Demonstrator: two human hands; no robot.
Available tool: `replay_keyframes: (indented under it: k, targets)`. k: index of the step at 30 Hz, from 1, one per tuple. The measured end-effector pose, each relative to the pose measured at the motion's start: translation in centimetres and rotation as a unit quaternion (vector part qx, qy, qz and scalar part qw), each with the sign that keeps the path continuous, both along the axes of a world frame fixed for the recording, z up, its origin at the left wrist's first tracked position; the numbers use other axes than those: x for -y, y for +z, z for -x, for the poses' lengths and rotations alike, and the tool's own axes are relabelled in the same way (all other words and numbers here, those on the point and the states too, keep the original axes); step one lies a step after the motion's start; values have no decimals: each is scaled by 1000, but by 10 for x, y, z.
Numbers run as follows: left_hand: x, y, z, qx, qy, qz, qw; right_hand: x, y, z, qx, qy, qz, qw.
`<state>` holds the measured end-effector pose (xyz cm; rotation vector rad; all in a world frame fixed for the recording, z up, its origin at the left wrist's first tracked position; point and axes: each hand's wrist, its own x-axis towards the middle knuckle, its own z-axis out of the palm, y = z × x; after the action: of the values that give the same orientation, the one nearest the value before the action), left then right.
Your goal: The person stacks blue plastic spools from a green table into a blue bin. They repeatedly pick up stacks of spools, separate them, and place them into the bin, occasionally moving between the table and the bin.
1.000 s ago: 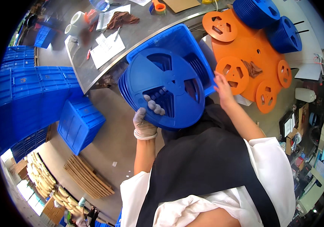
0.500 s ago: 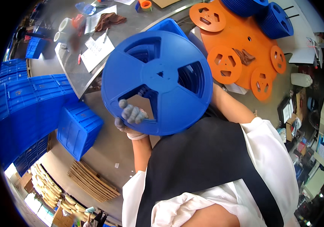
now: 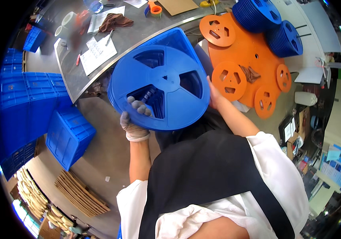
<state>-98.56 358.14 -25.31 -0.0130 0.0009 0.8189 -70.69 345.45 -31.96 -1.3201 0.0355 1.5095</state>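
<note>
Between my hands is a stack of blue plastic reels point(image 3: 174, 107), its top disc facing up with three cut-out windows around a small centre hole. My left hand point(image 3: 136, 119), in a grey-tipped white glove, hooks its fingers through the lower-left window and wraps the rim. At the right rim, my bare right hand point(image 3: 215, 93) is pressed along the stack's side; some of its fingers are hidden behind the reels. A blue plastic bin point(image 3: 186, 42) lies just beyond the stack, partly covered by it.
Right of the bin stands an orange round table point(image 3: 242, 42) with orange discs point(image 3: 229, 81) around it and more blue reel stacks point(image 3: 257, 15) on it. A metal table point(image 3: 146, 30) holds papers, a brown cloth and a tape dispenser. Blue crates point(image 3: 71, 137) stand left.
The reel stack has moved lower and away from me, slightly left, over the bin's near part. More of the bin shows, and my right hand has come into sight at the rim.
</note>
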Motion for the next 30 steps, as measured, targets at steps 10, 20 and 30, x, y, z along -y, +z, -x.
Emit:
replay_keyframes:
  k: [10,20,30]
  targets:
    - [-20,-46,-95,-352,-104,1,930,79,-99,-67,71,135,194,969]
    - [-5,-162,-110,-549,-87,6,831,96,-125,-124,16,164,263,951]
    - [-20,-154,-89,-567,-42,4,823,80,-140,-137,-5,192,266,945]
